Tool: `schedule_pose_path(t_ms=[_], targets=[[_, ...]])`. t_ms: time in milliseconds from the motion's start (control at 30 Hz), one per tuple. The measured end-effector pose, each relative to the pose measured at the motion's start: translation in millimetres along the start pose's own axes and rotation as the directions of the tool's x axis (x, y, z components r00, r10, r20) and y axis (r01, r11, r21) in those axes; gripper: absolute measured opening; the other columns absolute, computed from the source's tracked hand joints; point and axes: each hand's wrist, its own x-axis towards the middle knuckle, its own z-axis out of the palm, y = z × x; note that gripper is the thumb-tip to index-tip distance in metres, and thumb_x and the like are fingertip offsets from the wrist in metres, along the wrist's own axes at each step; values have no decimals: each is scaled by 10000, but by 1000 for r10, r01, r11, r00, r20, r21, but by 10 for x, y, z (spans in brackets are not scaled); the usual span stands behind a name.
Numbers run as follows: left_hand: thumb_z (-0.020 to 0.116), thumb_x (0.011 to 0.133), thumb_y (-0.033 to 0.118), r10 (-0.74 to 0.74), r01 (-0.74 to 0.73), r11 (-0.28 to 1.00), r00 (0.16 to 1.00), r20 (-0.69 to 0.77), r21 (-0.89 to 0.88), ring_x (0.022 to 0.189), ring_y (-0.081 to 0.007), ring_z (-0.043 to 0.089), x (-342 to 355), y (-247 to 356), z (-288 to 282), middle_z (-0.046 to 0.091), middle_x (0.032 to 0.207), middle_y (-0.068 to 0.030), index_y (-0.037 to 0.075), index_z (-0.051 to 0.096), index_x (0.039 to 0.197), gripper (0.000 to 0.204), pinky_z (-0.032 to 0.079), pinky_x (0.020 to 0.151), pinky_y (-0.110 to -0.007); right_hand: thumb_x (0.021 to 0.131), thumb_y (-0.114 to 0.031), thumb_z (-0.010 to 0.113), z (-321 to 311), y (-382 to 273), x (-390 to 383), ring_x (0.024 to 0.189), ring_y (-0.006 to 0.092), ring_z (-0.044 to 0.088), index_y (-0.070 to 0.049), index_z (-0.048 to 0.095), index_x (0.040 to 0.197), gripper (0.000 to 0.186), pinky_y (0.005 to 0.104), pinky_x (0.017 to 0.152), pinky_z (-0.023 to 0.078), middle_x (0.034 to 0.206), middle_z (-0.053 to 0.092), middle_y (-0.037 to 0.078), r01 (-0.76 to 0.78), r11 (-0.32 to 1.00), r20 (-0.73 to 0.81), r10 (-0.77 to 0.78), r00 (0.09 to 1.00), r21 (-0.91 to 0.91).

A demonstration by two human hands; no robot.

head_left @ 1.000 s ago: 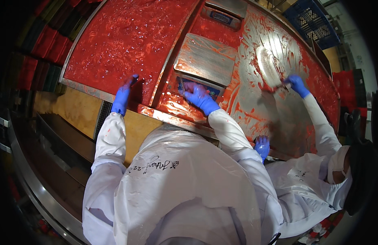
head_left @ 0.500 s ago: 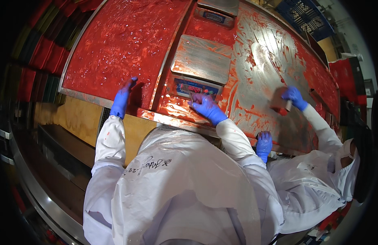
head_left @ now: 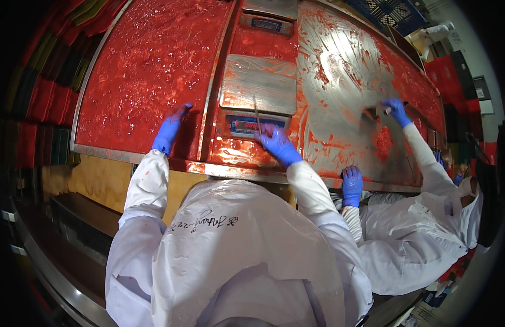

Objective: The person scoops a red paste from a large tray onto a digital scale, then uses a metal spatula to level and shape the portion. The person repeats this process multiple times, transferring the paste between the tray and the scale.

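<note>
My right hand (head_left: 278,144), in a blue glove stained red at the fingers, is closed round a thin, narrow metal tool (head_left: 256,111). The tool points away from me over the display of a bench scale (head_left: 258,87) with a flat steel platform smeared red; its exact kind is unclear. My left hand (head_left: 173,129), also blue-gloved, hovers with fingers stretched out and apparently empty. It is over the near right corner of a wide steel-rimmed tray (head_left: 108,149) covered with a wet, glistening red mass (head_left: 154,65).
At right, a co-worker's gloved hand (head_left: 397,113) holds a scraper-like tool beside a red clump (head_left: 383,143) on the smeared steel surface (head_left: 339,120). Their other hand (head_left: 352,185) rests at the table's near edge. A second scale (head_left: 267,23) stands beyond mine; red and dark bins (head_left: 40,101) are stacked left.
The view has shifted slightly. The metal tool in my right hand now points more upright, across the scale's display. The co-worker's scraper has moved, and a red clump shows beside it.
</note>
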Motion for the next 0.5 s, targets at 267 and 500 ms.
schedule_pose_path(t_ms=[267, 500], targets=[[501, 922, 303, 366, -292, 446, 922, 125, 846, 1347, -340, 246, 39, -260, 355, 287, 1451, -152, 152, 461, 1322, 429, 201, 1068, -498, 928, -375, 541, -822, 324, -170, 722, 158, 548, -88, 563, 835, 303, 316, 728, 469, 713, 544, 31, 116, 934, -410, 34, 911, 337], [493, 913, 323, 388, -404, 303, 880, 275, 863, 1400, -417, 3, 59, -247, 817, 56, 1524, -201, 114, 418, 1331, 474, 51, 1070, -574, 923, -598, 351, -1549, 129, 1744, 1100, 253, 521, -72, 472, 1230, 621, 394, 987, 376, 1219, 551, 153, 71, 698, -90, -10, 996, 712]])
